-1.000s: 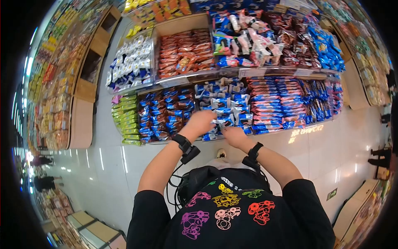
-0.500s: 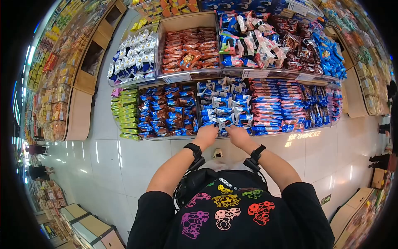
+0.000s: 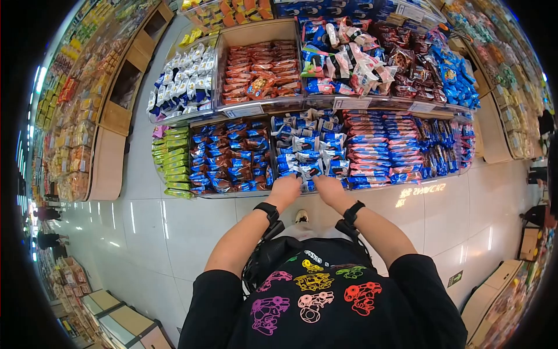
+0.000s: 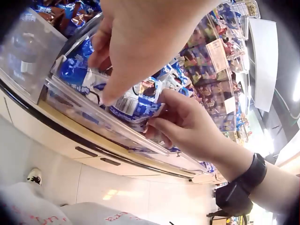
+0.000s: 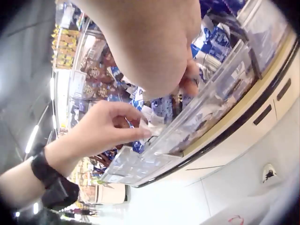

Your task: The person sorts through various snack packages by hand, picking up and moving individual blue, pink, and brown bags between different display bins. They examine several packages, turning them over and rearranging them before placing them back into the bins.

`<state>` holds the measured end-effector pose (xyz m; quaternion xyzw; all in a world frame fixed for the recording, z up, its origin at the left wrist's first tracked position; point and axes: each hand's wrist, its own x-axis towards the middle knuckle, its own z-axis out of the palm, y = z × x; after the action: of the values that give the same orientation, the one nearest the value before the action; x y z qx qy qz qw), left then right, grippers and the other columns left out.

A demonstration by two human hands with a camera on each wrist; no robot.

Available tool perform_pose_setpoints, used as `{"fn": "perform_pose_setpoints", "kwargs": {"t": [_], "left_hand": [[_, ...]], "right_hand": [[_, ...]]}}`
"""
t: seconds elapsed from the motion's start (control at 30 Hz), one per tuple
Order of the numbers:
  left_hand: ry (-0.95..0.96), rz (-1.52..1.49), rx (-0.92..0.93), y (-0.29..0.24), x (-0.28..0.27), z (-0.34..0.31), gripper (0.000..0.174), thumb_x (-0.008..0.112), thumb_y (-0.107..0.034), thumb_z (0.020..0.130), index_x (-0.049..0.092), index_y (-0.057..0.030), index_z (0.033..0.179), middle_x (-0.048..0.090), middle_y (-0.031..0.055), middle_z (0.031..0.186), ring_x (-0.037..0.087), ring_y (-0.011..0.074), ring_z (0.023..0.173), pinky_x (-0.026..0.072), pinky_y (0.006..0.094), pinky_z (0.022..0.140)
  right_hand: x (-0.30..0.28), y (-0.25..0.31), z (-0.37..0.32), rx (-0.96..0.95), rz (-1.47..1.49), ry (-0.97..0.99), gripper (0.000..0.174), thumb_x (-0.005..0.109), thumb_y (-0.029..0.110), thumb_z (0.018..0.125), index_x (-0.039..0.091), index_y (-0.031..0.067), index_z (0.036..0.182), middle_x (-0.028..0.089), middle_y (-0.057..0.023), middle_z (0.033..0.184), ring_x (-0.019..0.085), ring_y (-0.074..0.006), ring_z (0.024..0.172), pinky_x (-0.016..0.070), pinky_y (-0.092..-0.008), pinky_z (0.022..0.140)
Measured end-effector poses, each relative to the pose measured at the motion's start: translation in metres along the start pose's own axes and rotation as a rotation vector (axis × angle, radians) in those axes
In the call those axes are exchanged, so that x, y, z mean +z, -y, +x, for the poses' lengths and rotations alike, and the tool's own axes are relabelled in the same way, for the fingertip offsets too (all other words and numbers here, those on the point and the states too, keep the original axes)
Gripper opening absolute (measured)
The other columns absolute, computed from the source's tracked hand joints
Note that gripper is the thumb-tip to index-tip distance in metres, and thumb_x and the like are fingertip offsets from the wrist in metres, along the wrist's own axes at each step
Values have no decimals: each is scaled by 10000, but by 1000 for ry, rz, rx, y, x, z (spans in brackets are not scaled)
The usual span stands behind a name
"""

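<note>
Both hands are at the front edge of the lower bin of blue-and-white snack packets. The left hand pinches the white end of a packet between thumb and index finger, just inside the clear front wall. A little to the right, the right hand grips the side edge of a blue-and-white snack packet that shows a barcode, thumb in front and fingers behind. In the right wrist view the right hand's own palm and wrist hide much of its grip.
Bins of brown-and-blue packets and pink-and-blue packets flank this one. A clear plastic wall runs along the bin's front. Above is an upper tier with red packets. More shelves stand across the aisle at left.
A second ago the left hand was farther forward over the packets; it has drawn back to the bin's front edge, level with the right hand. Over the last half second both hands have barely moved.
</note>
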<state>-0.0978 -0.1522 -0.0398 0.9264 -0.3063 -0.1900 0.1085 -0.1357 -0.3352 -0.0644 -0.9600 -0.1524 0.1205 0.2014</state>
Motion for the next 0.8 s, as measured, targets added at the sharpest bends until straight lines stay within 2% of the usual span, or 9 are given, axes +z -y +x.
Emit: {"fn": "perform_pose_setpoints", "kwargs": {"t": [0.07,0.33,0.4,0.5,0.57,0.7,0.73,0.77,0.8], "left_hand": [[-26,4,30,2,8,2,142,613,-150,787,647,-54,886,606,146,908,639,320,867,527,428,703],[-53,96,-6,-7,18,9,130,610,-137,772,672,-67,862,605,129,937,652,300,809,530,418,670],[-176,62,7,-6,17,7,162,666,-191,734,668,-75,847,586,133,877,640,314,804,513,434,677],[-207,3,52,-5,14,5,167,680,-203,719,666,-74,824,583,127,888,624,309,827,503,426,704],[-224,-19,97,-4,14,3,174,679,-198,713,665,-73,832,582,126,890,617,306,833,501,424,705],[-236,7,174,-2,30,8,188,673,-183,693,674,-73,846,610,114,907,612,306,834,500,442,704],[-186,10,107,-8,27,10,190,670,-182,706,685,-81,867,625,114,879,615,307,831,502,446,697],[-277,-35,185,-5,32,14,204,695,-258,722,711,-66,787,628,131,856,629,307,808,497,435,701],[-189,18,120,-6,31,16,176,696,-233,711,714,-72,779,628,134,835,632,307,785,500,444,695]], "right_hand": [[6,13,2,113,-134,0,137,524,79,827,551,61,960,614,-144,848,650,-328,777,526,-449,636],[1,16,1,27,-65,-45,182,556,80,802,591,51,978,606,-165,923,646,-337,787,535,-430,663],[-1,14,-3,45,-7,-64,201,553,83,807,582,42,1002,603,-177,892,640,-354,811,525,-445,678],[-1,6,-10,83,140,-121,196,545,72,815,569,38,1007,617,-188,839,640,-365,801,510,-470,650],[7,-1,-9,148,105,-34,163,525,87,835,554,47,990,632,-186,783,641,-370,748,495,-490,612],[29,-5,-13,47,72,-127,159,486,129,861,551,45,979,647,-168,759,651,-344,691,504,-465,582],[29,-2,-15,94,26,-101,165,487,128,860,559,34,974,648,-168,757,660,-323,683,511,-450,569],[46,-10,-15,18,95,-180,155,488,130,862,561,38,964,639,-166,741,663,-316,701,518,-438,579],[12,10,-16,127,-32,52,159,488,119,858,550,31,974,641,-162,820,660,-317,745,524,-430,607]]}}
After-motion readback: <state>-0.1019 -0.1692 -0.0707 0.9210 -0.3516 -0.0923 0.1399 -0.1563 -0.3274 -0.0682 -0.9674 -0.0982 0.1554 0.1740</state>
